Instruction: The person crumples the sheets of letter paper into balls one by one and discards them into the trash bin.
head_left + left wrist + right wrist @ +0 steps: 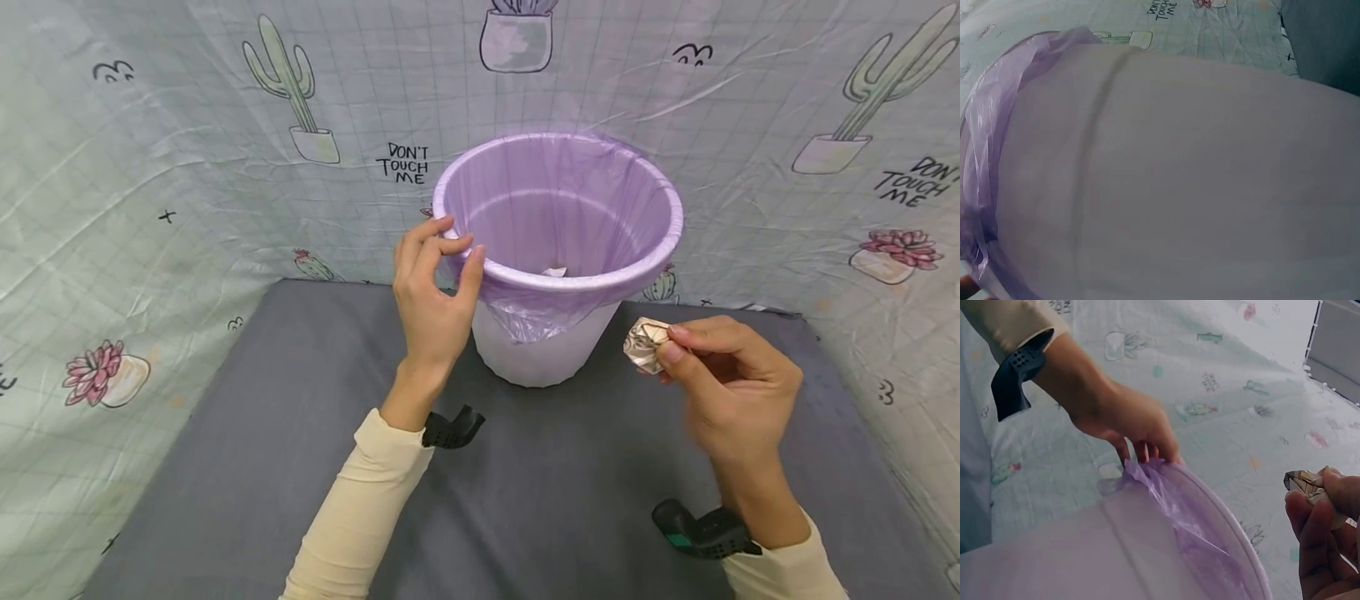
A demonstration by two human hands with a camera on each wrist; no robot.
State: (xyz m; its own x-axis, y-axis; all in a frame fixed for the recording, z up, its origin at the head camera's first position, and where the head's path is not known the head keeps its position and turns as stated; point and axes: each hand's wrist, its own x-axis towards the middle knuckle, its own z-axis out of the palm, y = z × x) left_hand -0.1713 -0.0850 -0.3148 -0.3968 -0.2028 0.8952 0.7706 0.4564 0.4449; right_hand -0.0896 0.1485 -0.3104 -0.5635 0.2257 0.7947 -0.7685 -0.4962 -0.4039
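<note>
A white trash can (540,350) is lined with a purple plastic bag (525,312) folded over its rim. My left hand (435,296) holds the can's left rim, fingertips on the bag-covered edge; the right wrist view shows this hand (1125,415) from the other side. Between thumb and fingers, my right hand (738,379) pinches a crumpled piece of tan patterned paper (645,344), held to the right of the can, outside it. The same paper (1305,484) shows dark lines in the right wrist view. A white scrap (556,272) lies inside the can, partly hidden by the near rim.
The can stands on a grey cloth surface (300,467). Behind and at both sides hangs a pale curtain (195,142) printed with cacti and lettering. Black straps (453,429) are worn on both wrists. The can's side (1197,162) fills most of the left wrist view.
</note>
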